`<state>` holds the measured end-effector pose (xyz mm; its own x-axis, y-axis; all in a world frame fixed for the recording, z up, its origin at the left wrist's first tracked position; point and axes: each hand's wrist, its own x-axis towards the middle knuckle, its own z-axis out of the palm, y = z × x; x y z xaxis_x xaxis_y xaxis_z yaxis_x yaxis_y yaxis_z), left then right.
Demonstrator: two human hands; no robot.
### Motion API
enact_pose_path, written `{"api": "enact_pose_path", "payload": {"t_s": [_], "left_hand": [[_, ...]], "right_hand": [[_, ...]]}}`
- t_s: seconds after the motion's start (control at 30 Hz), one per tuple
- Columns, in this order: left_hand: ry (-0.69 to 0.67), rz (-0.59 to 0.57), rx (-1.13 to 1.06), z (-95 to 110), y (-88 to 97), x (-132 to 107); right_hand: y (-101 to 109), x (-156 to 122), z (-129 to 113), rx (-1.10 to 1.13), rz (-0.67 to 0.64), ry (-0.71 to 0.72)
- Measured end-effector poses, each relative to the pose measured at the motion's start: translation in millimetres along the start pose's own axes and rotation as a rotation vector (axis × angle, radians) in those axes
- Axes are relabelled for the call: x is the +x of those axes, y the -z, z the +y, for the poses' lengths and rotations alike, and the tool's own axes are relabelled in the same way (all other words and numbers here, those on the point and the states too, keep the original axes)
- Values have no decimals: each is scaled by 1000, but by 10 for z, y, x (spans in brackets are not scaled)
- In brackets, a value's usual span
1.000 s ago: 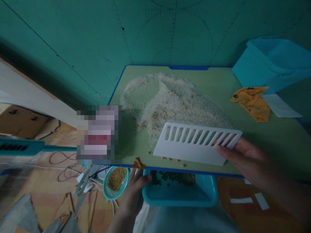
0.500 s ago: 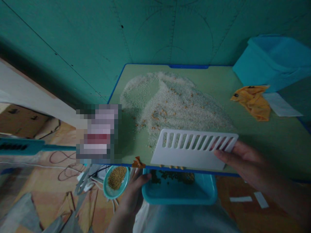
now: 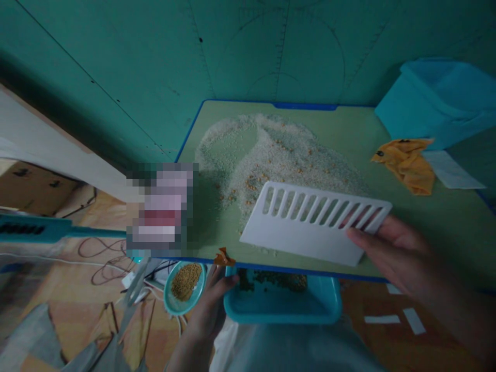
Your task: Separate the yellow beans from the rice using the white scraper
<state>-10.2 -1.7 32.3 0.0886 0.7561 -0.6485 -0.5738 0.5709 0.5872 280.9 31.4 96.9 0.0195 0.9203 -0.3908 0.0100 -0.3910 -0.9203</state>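
My right hand [image 3: 399, 248] grips the right end of a white slotted scraper [image 3: 302, 232], thumb on its near face. The scraper leans over the near part of a green table [image 3: 344, 124]. Behind it spreads a heap of small white grains [image 3: 290, 165] that look like rice, with round yellow beans [image 3: 251, 182] scattered through it. Below the table's front edge, my left hand [image 3: 211, 297] is closed on the left rim of a teal basin [image 3: 282, 312], its thumb at the rim. Dark green and yellowish bits lie inside the basin.
A round teal-rimmed bowl of yellow beans [image 3: 186, 281] stands below, left of my left hand. On the table's right are a yellow cloth [image 3: 411, 165], white paper [image 3: 455, 169] and a blue bin [image 3: 437, 103]. A blurred-out patch [image 3: 165, 206] covers the left edge; cables [image 3: 103, 258] lie beyond.
My right hand has raised the scraper and moved it away from the table's front edge. The few yellow beans along that edge are gone from there. My left hand stays at the basin.
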Motion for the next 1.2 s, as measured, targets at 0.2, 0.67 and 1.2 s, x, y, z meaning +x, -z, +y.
{"api": "enact_pose_path", "payload": {"t_s": [0.2, 0.67, 1.2], "left_hand": [[22, 6, 22, 26, 198, -6], [12, 70, 1, 107, 307, -25], [6, 48, 20, 145, 303, -86]], "right_hand": [[-200, 168, -159, -58, 7, 100], [-325, 154, -209, -125, -61, 43], [-244, -55, -115, -33, -44, -153]]}}
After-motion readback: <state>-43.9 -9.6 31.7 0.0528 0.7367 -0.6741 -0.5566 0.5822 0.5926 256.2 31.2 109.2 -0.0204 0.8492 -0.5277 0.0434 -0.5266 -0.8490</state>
